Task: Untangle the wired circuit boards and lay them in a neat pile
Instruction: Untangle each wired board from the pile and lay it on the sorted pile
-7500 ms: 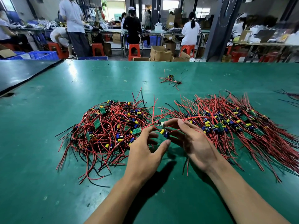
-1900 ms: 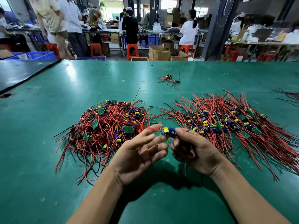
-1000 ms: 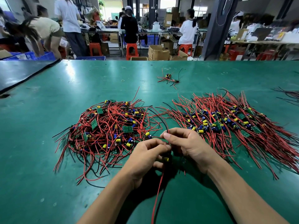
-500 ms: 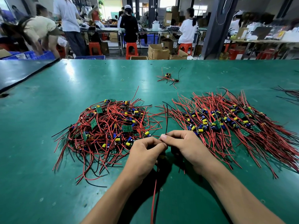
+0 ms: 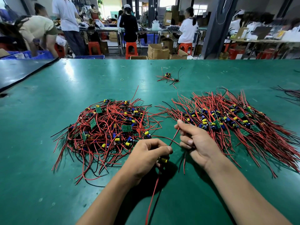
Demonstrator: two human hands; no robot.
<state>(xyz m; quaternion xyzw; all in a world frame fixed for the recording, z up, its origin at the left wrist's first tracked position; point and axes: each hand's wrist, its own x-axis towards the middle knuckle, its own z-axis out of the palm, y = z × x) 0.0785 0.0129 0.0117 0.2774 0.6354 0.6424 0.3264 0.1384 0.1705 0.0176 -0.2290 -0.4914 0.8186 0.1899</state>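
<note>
Left hand (image 5: 146,157) and right hand (image 5: 197,143) hold one board (image 5: 163,159) between two heaps (image 5: 110,127) (image 5: 227,120).

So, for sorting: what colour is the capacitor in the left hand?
The capacitor is yellow; head view shows it.

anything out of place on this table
A small stray clump of wired boards lies alone farther back, apart from the tangled pile and the sorted pile. A tiny ring sits left of it, and loose dark wires trail in at the right edge.
</note>
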